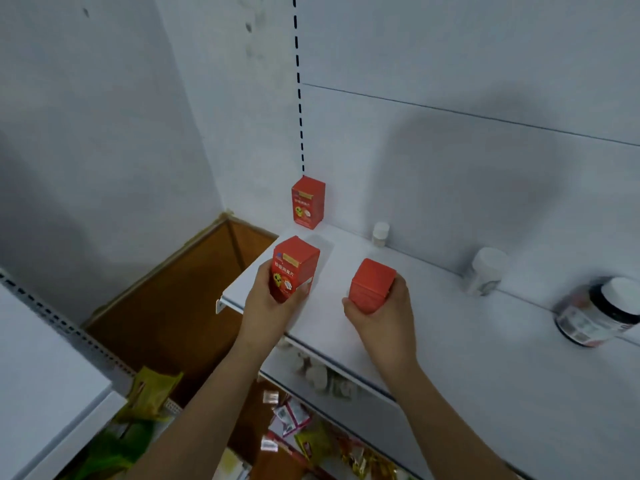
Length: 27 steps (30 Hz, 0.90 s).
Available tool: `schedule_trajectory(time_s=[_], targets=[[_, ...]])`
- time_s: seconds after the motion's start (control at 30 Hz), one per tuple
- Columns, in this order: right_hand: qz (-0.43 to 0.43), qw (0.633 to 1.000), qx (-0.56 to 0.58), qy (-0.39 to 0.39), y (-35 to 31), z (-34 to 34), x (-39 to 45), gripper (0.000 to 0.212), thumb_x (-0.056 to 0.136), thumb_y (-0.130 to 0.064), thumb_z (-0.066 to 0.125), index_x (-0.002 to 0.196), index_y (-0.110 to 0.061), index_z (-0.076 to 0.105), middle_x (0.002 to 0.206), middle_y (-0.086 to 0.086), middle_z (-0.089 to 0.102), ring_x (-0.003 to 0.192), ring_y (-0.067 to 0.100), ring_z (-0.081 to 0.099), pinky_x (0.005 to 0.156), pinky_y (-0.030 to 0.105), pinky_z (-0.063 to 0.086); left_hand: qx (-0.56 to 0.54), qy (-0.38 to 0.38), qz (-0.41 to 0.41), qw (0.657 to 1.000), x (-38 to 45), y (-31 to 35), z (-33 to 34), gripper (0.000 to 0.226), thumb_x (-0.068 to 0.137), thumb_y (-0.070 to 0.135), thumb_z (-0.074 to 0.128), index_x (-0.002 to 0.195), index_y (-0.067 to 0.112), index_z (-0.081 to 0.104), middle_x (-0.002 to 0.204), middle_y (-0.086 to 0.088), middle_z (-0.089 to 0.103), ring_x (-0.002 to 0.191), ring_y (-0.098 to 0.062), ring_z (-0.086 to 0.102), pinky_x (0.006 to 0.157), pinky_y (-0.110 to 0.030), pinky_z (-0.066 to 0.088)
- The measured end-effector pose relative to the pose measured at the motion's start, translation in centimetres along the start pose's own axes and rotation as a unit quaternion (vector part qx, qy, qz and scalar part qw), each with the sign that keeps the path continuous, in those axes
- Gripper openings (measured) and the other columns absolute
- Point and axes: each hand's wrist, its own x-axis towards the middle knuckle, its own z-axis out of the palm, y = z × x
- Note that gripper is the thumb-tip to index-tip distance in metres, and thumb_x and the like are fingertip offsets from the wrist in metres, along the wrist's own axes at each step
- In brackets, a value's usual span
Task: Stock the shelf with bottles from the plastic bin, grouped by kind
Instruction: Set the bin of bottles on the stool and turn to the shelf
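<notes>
Fingers of the left hand (pixel 273 299) wrap a red box (pixel 294 268), thumb on the printed front, the rest curled round its right side. The right hand (pixel 381 317) grips a second box (pixel 372 284) the same way, its plain top and back toward me. Both boxes stand upright, long axis vertical, held just over the front part of the white shelf (pixel 433 341), whether touching it I cannot tell.

A third box (pixel 308 202) of the same kind already stands at the back left corner, against the wall. It lies straight beyond the left-hand box, so that hand looks nearer to it; the right-hand box sits further right, toward a small white bottle (pixel 380 233) at the back. I would guess both boxes go in beside the corner one, left first, kept upright with the print facing out. A white jar (pixel 483 271) and a dark jar (pixel 595 311) stand well apart on the right.
</notes>
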Motion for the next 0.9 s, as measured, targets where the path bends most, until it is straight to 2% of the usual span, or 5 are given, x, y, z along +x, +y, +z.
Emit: schedule_trajectory(time_s=[0.23, 0.37, 0.47, 0.63, 0.9], targets=[[-0.065, 0.997, 0.046, -0.019, -3.0, 5.0, 9.2, 0.066, 0.068, -0.023, 0.086, 0.119, -0.025, 0.044, 0.105, -0.007, 0.057, 0.084, 0.003, 0.059, 0.068, 0.007, 0.042, 0.008, 0.033, 0.036, 0.999, 7.3, 1.0, -0.4, 0.074, 0.082, 0.040, 0.074, 0.144, 0.026, 0.036, 0.131, 0.013, 0.055, 0.117, -0.003, 0.056, 0.092, -0.019, 0.047], [-0.119, 0.993, 0.006, 0.004, -2.9, 7.7, 14.1, 0.079, 0.065, -0.022, 0.084, 0.136, -0.014, 0.047, 0.126, 0.002, 0.050, 0.116, 0.011, 0.047, 0.096, 0.022, 0.041, 0.007, 0.024, 0.041, 0.999, 10.3, 0.3, 0.6, 0.071, 0.085, 0.037, 0.074, 0.141, 0.032, 0.030, 0.132, 0.017, 0.053, 0.120, 0.003, 0.054, 0.089, -0.011, 0.047], [-0.092, 0.996, -0.005, 0.013, -1.9, 9.4, 15.5, 0.066, 0.072, -0.031, 0.078, 0.130, -0.018, 0.049, 0.118, 0.000, 0.057, 0.108, 0.019, 0.056, 0.093, 0.036, 0.049, 0.033, 0.000, 0.016, 0.999, 12.0, -0.6, 1.2, 0.071, 0.085, 0.045, 0.073, 0.136, 0.041, 0.023, 0.130, 0.023, 0.051, 0.118, 0.002, 0.055, 0.079, -0.006, 0.047], [-0.065, 0.996, -0.049, 0.029, -0.8, 10.2, 15.7, 0.057, 0.076, -0.044, 0.074, 0.120, -0.018, 0.050, 0.108, 0.000, 0.058, 0.099, 0.018, 0.058, 0.083, 0.040, 0.053, 0.197, 0.008, 0.008, 0.980, 14.3, -1.9, 1.1, 0.084, 0.070, 0.078, 0.067, 0.138, 0.040, 0.034, 0.134, 0.014, 0.057, 0.126, -0.013, 0.054, 0.106, -0.049, 0.046], [-0.037, 0.995, -0.090, -0.018, -2.0, 10.2, 15.2, 0.056, 0.077, -0.039, 0.080, 0.119, -0.011, 0.055, 0.110, 0.006, 0.060, 0.102, 0.022, 0.057, 0.076, 0.027, 0.040, 0.249, 0.037, 0.026, 0.967, 14.4, -1.1, 2.0, 0.075, 0.069, 0.081, 0.063, 0.122, 0.030, 0.050, 0.110, 0.010, 0.068, 0.096, -0.012, 0.067, 0.082, -0.039, 0.059]])
